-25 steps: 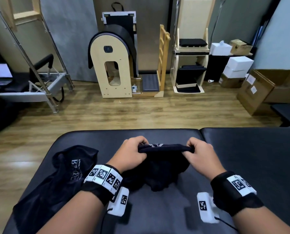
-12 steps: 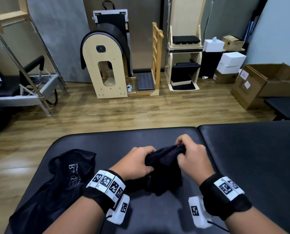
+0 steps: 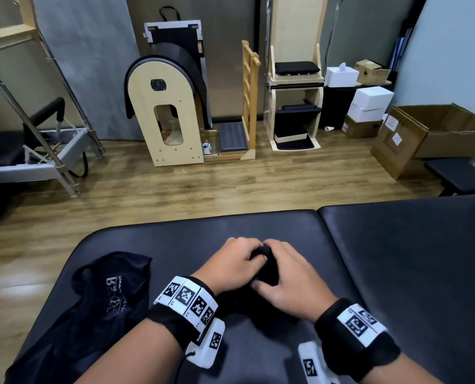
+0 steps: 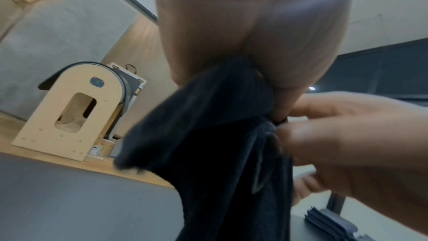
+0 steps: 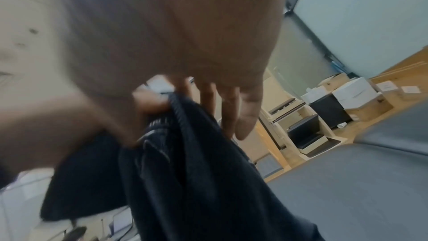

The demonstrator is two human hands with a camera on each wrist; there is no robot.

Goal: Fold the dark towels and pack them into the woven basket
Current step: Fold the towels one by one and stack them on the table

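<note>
A dark towel (image 3: 266, 273) hangs bunched between my two hands above the black padded table (image 3: 396, 259). My left hand (image 3: 230, 266) grips its top edge, the cloth (image 4: 208, 135) dropping from the curled fingers. My right hand (image 3: 288, 281) sits right against the left and pinches the same edge (image 5: 176, 109) with thumb and forefinger, the other fingers straight. A second dark towel (image 3: 103, 303) with pale lettering lies crumpled on the table's left end. No woven basket is in view.
Beyond the table's far edge lies a wooden floor with a wooden arched barrel (image 3: 167, 115), a wooden chair unit (image 3: 294, 101), white and cardboard boxes (image 3: 435, 134) at the right, and a metal frame (image 3: 50, 151) at the left.
My hands, spread apart with the towel's edge stretched between them a second ago, have come together at the middle. The towel now hangs doubled and bunched.
</note>
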